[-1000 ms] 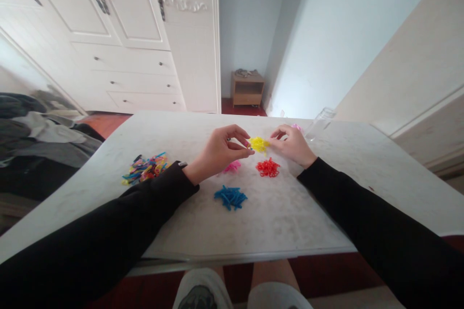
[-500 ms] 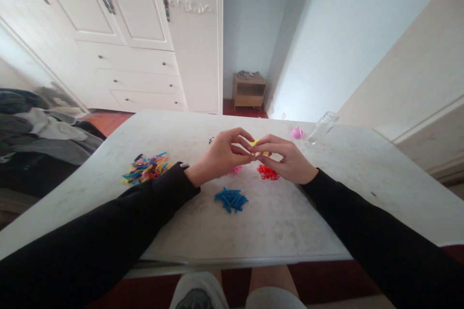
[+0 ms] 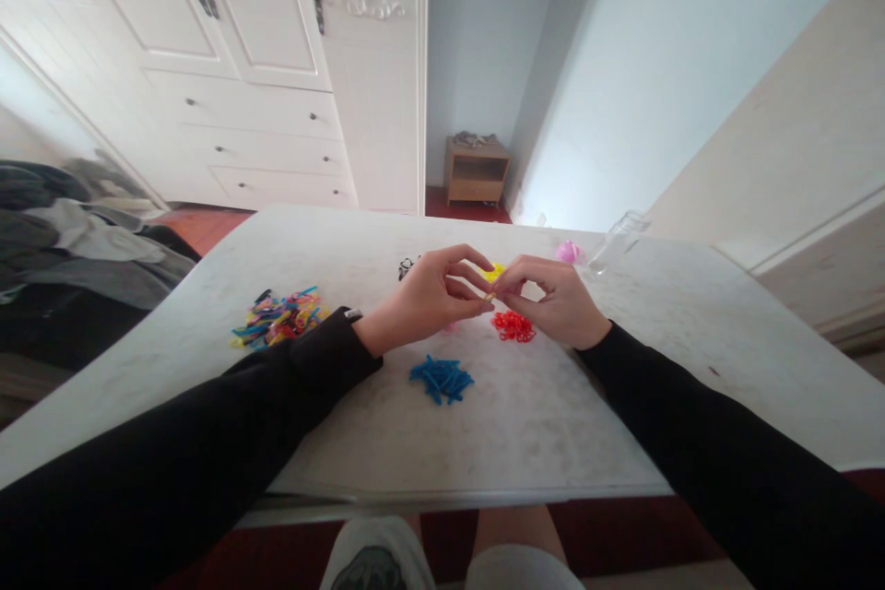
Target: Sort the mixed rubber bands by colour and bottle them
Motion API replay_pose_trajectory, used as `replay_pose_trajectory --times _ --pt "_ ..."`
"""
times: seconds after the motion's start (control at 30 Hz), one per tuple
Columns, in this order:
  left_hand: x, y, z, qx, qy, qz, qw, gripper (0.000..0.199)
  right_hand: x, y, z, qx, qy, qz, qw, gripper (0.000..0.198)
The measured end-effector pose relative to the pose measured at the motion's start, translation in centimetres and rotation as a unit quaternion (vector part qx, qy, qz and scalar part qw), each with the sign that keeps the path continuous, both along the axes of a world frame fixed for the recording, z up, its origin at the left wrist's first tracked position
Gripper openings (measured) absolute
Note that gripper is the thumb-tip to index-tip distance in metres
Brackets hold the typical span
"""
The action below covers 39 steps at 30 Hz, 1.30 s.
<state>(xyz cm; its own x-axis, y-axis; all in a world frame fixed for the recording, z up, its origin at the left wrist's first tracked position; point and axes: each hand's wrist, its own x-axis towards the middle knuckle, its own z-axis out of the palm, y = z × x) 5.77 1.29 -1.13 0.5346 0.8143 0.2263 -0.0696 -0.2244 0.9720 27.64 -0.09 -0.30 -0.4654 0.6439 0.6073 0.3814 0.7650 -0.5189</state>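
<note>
On the desk (image 3: 587,424), take the red pile (image 3: 513,326) as the landmark. The blue pile (image 3: 442,379) lies nearer the person than it and to its left, its short strips pointing several ways. A mixed-colour pile (image 3: 280,318) sits well to the red pile's left, beside the left sleeve (image 3: 290,387).

Just beyond the red pile and slightly left of it, the two hands meet fingertip to fingertip. The left hand (image 3: 425,300) comes in from the red pile's left, thumb and finger pinched narrow; the right hand (image 3: 557,300) arches in from its right, likewise drawn together. Between them is a small yellowish piece (image 3: 490,297), which both seem to grip; it is too small to tell its long axis, and neither hand is clearly nearer.

The yellow pile (image 3: 493,273) lies past the red pile, behind the fingertips and partly hidden. Farther off, a black-and-white pile (image 3: 406,268) is to the red pile's left, with a pink object (image 3: 569,252) and a clear bottle (image 3: 619,242) to its right.
</note>
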Motion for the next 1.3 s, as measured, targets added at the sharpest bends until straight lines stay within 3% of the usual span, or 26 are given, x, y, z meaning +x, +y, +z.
replay_pose_trajectory --times 0.37,0.53,0.67,0.8,0.93,1.3 --pt "0.2 0.0 0.3 0.017 -0.033 0.031 0.999 0.036 0.0 -0.3 0.4 0.007 -0.005 -0.039 0.999 0.011" --pt "-0.6 0.8 0.9 0.033 -0.038 0.041 0.998 0.036 -0.1 -0.3 0.4 0.002 0.002 -0.046 0.999 0.002" --pt "-2.6 2.5 1.7 0.030 0.039 -0.038 0.998 0.033 -0.1 -0.3 0.4 0.000 0.005 -0.051 0.999 0.006" --pt "-4.4 3.6 2.0 0.031 0.163 -0.111 0.980 0.027 -0.1 -0.3 0.3 0.002 -0.003 -0.046 0.999 0.006" --pt "-4.8 3.9 2.1 0.040 0.198 -0.124 0.972 0.025 0.0 -0.3 0.3 0.007 -0.013 -0.031 0.999 0.009" --pt "-5.0 4.0 2.3 0.060 0.175 -0.113 0.976 0.019 0.0 -0.5 0.6 -0.001 -0.028 -0.020 0.999 0.010"
